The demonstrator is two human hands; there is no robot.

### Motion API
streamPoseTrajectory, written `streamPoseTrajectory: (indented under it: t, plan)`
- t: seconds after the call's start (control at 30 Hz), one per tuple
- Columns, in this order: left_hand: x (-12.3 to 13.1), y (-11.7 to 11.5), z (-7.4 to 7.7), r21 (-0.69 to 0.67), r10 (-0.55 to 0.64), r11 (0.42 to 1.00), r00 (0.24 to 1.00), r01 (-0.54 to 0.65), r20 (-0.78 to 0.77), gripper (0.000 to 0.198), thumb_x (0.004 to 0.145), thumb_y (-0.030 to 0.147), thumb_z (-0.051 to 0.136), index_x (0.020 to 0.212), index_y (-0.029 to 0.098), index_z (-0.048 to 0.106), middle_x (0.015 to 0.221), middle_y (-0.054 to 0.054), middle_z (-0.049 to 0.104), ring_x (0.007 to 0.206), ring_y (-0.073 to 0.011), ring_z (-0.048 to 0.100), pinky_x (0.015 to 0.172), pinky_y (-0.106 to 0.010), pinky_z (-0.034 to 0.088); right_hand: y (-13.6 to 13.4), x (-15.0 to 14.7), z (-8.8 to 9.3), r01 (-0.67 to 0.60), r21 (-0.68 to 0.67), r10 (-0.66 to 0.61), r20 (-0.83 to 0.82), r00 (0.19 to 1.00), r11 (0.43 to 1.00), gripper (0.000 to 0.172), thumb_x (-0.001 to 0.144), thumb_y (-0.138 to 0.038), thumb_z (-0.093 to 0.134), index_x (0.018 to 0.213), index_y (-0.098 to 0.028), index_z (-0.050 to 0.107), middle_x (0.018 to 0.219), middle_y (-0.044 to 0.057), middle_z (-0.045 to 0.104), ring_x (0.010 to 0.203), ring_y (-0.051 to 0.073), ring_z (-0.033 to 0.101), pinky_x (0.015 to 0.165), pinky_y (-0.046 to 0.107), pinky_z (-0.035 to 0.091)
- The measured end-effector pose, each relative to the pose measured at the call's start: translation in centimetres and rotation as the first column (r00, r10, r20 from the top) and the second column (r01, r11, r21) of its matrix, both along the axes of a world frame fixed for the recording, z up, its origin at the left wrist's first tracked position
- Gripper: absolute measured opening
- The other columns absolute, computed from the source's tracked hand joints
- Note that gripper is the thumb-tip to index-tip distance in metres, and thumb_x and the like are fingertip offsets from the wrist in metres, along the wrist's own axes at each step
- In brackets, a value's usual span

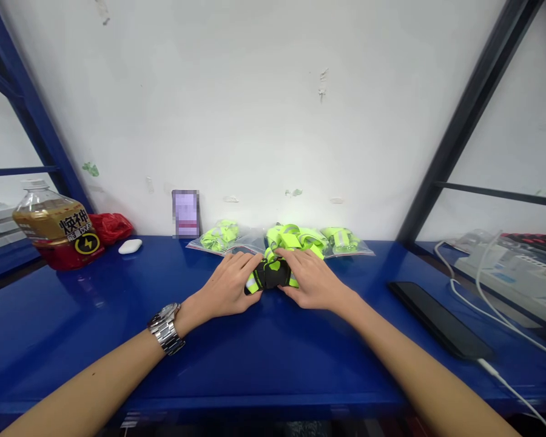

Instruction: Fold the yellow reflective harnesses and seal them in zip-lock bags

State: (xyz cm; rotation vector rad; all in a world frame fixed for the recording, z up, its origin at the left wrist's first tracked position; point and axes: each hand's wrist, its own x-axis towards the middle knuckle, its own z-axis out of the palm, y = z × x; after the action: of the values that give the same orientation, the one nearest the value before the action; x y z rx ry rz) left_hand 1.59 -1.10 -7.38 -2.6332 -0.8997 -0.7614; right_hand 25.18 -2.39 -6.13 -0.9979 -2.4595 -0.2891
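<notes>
Both my hands meet at the middle of the blue table, closed on a black piece (pixel 273 276) with neon-yellow reflective straps (pixel 295 238); it looks like the buckle of a reflective belt or vest. My left hand (pixel 236 280), with a metal watch (pixel 166 328) on its wrist, pinches the left side. On the right side, my right hand (pixel 310 278) grips it between thumb and fingers. Loose straps bunch up just behind the black piece. Flanking them are two clear plastic bags, one on the left (pixel 221 235) and one on the right (pixel 343 240), each with folded neon-yellow straps inside.
A phone (pixel 186 213) leans against the wall. At left stand a large drink bottle (pixel 57 227), a red plastic bag (pixel 111 227) and a white earbud case (pixel 130 246). At right lies a black phone (pixel 441 318) on a white cable, beside a white power strip (pixel 514 273).
</notes>
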Motion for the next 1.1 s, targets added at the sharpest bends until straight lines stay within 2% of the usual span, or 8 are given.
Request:
streamPoseTrajectory:
  t: [0.17,0.23,0.3,0.43,0.73,0.9,1.0,1.1]
  plan:
    - [-1.0,0.6,0.1,-0.029,0.034,0.999,0.993,-0.031,0.113,0.057,0.08,0.029,0.059,0.132,0.016,0.039,0.122,-0.014,0.056,0.113,-0.0295,0.053,0.096,-0.045,0.044,1.3,2.3,0.3,0.073,-0.011,-0.073,-0.131,0.989,0.997,0.052,0.077,-0.022,0.063,0.125,-0.015,0.046,0.115,0.016,0.059,0.104,0.03,0.056,0.087,0.043,0.045]
    - [-1.4,0.8,0.1,-0.031,0.053,0.998,0.985,-0.048,0.164,0.056,0.082,0.033,0.058,0.133,0.017,0.04,0.123,-0.014,0.056,0.113,-0.0291,0.054,0.096,-0.045,0.045,1.7,2.8,0.2,0.077,-0.029,-0.081,-0.205,0.975,0.997,0.051,0.077,-0.026,0.064,0.124,-0.016,0.047,0.114,0.016,0.059,0.101,0.03,0.058,0.084,0.043,0.047]
    - [-1.4,0.8,0.1,-0.027,0.052,0.998,0.984,-0.048,0.172,0.056,0.082,0.035,0.058,0.132,0.018,0.04,0.121,-0.014,0.057,0.112,-0.029,0.054,0.095,-0.045,0.046,1.8,2.8,0.1,0.028,-0.032,-0.035,-0.238,0.971,0.999,0.053,0.076,-0.03,0.067,0.124,-0.017,0.048,0.116,0.015,0.059,0.1,0.029,0.059,0.084,0.043,0.048]
    - [-0.7,0.4,0.1,-0.022,0.021,1.0,0.993,-0.018,0.118,0.055,0.081,0.031,0.059,0.131,0.017,0.04,0.117,-0.014,0.057,0.109,-0.0283,0.054,0.094,-0.045,0.045,1.2,1.7,-0.3,-0.076,-0.023,0.069,-0.221,0.973,0.997,0.058,0.076,-0.032,0.068,0.129,-0.02,0.047,0.12,0.014,0.058,0.106,0.029,0.059,0.088,0.043,0.049]
    - [-0.4,0.0,-0.1,0.021,0.029,0.999,0.999,-0.03,0.016,0.055,0.085,0.031,0.056,0.132,0.011,0.036,0.113,-0.017,0.058,0.104,-0.0304,0.055,0.089,-0.046,0.046,0.8,1.0,-0.5,-0.087,0.032,0.091,-0.126,0.988,0.996,0.054,0.079,-0.029,0.065,0.128,-0.012,0.048,0.115,0.018,0.061,0.105,0.03,0.059,0.086,0.044,0.05]
    - [0.2,-0.4,-0.1,-0.023,-0.098,0.995,0.986,0.096,-0.134,0.049,0.091,0.033,0.05,0.132,0.011,0.037,0.113,-0.018,0.059,0.103,-0.0297,0.057,0.087,-0.043,0.046,0.3,-0.3,-1.1,-0.151,-0.01,0.151,0.01,0.988,0.988,0.051,0.079,-0.019,0.064,0.128,-0.014,0.048,0.116,0.017,0.061,0.104,0.028,0.06,0.087,0.041,0.05]
    - [0.2,-0.2,0.0,-0.022,-0.107,0.994,0.988,0.105,-0.114,0.058,0.091,0.037,0.053,0.138,0.011,0.031,0.116,-0.018,0.059,0.106,-0.0293,0.056,0.089,-0.043,0.046,0.3,-0.4,-1.2,-0.164,-0.046,0.163,-0.024,0.986,0.985,0.061,0.079,-0.022,0.065,0.135,-0.014,0.042,0.117,0.016,0.061,0.102,0.026,0.061,0.085,0.039,0.051]
    - [0.3,-0.5,0.3,0.114,-0.054,0.992,0.998,0.057,-0.027,0.07,0.085,0.045,0.06,0.14,0.012,0.032,0.123,-0.02,0.055,0.113,-0.0339,0.051,0.093,-0.051,0.042,0.5,0.1,-0.7,-0.113,-0.054,0.107,-0.102,0.989,0.992,0.068,0.078,-0.027,0.066,0.138,-0.014,0.04,0.118,0.017,0.062,0.104,0.028,0.061,0.085,0.04,0.051]
